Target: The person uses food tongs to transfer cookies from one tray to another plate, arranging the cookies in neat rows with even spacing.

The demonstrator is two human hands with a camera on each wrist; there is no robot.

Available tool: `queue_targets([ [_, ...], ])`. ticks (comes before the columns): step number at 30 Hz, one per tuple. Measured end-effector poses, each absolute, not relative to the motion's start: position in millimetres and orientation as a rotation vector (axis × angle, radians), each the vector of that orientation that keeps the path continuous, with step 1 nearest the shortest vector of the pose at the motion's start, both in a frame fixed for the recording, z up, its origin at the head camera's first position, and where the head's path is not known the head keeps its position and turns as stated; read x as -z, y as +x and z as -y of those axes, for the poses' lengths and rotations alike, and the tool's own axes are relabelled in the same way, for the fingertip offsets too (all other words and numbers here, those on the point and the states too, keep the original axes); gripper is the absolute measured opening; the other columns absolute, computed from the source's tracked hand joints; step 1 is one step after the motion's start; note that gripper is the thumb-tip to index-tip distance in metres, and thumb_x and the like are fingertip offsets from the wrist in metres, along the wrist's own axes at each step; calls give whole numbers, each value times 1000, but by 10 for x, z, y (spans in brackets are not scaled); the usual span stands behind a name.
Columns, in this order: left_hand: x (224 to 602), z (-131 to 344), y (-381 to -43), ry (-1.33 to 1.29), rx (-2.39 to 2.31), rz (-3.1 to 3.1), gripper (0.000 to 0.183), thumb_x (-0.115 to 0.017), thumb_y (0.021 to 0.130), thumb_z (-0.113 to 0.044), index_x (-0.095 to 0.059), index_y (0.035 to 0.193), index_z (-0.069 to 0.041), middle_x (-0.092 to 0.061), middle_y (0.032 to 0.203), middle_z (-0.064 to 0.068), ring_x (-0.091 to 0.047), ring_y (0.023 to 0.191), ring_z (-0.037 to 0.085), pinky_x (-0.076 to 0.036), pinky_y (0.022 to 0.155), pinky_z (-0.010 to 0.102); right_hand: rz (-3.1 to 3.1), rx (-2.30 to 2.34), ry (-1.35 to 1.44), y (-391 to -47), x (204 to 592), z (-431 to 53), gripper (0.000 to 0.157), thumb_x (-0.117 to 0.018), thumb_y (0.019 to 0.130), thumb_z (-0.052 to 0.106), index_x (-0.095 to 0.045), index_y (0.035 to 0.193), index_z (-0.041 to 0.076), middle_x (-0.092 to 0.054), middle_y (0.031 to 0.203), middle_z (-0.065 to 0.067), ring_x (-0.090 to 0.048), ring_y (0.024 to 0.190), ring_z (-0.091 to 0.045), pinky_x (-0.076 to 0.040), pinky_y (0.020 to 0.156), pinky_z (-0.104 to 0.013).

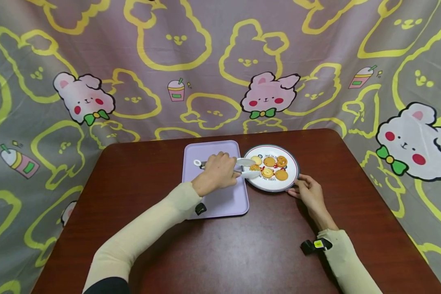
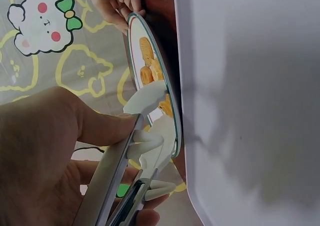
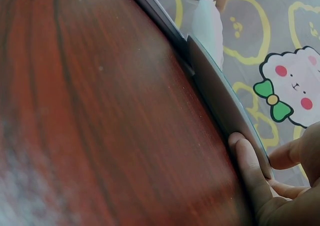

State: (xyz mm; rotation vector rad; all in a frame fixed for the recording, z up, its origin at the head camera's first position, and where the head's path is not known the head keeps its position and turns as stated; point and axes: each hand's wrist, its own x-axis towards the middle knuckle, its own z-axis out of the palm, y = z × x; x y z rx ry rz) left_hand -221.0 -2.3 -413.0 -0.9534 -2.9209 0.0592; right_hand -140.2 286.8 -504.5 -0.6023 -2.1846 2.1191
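Note:
My left hand [image 1: 218, 171] grips a pair of tongs [image 1: 250, 174] with white tips and a grey handle, a white ring at its far end. The tips stand apart over the left side of a white plate [image 1: 293, 175], overlapping the cookies there. Several golden cookies [image 1: 281, 175], some round and some shaped, lie on the plate, with printed lettering around them. At the plate's lower right rim, my right hand [image 1: 311, 197] holds the edge; in the right wrist view its thumb and fingers [image 3: 247, 166] pinch the rim. Under my left hand lies a lilac tray [image 1: 228, 204].
The plate stands right beside the tray's right edge, its rim higher than the tray in the left wrist view. Both are on a dark red-brown wooden table [image 1: 213, 253]. A curtain [image 1: 206, 53] with bear drawings hangs behind and at the sides.

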Motion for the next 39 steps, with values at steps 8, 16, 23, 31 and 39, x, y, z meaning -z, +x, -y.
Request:
queue_targets([
  [8,4109,38,-2189,-958,-71,2896,37,-72,92,-45,-72,99,-8,-70,90,11,-67,86,28,-57,71,46,2219,-2095,-614,-1408,5017,-2860,49,-48,109,12,-38,152,-9,-67,86,15,-72,71,1,-62,74,-20],
  [16,4101,73,-2158,-938,-61,2896,42,-71,93,-48,-70,102,-7,-68,89,10,-66,86,27,-57,70,45,2206,-2097,-590,-1435,5025,-2864,48,-47,108,10,-39,151,-10,-68,87,14,-73,71,0,-62,73,-21],
  [23,4127,165,-2115,-895,-23,2904,52,-68,94,-53,-68,115,-5,-67,95,10,-65,91,27,-57,69,44,2230,-2074,-614,-1438,5018,-2857,48,-48,109,12,-39,152,-9,-67,85,14,-72,70,1,-62,73,-21],
  [31,4132,345,-2077,-794,127,2879,73,-69,94,-55,-57,144,-4,-67,112,15,-63,104,31,-57,75,47,2251,-2062,-617,-1432,5022,-2866,50,-49,109,14,-39,153,-8,-68,88,13,-73,72,0,-62,74,-22],
  [39,4144,675,-2086,-619,387,2868,92,-69,93,-58,-40,159,-2,-60,134,22,-58,121,37,-58,85,54,2243,-2077,-635,-1404,5040,-2868,51,-49,109,14,-37,154,-7,-69,86,13,-74,72,-1,-62,74,-22],
])
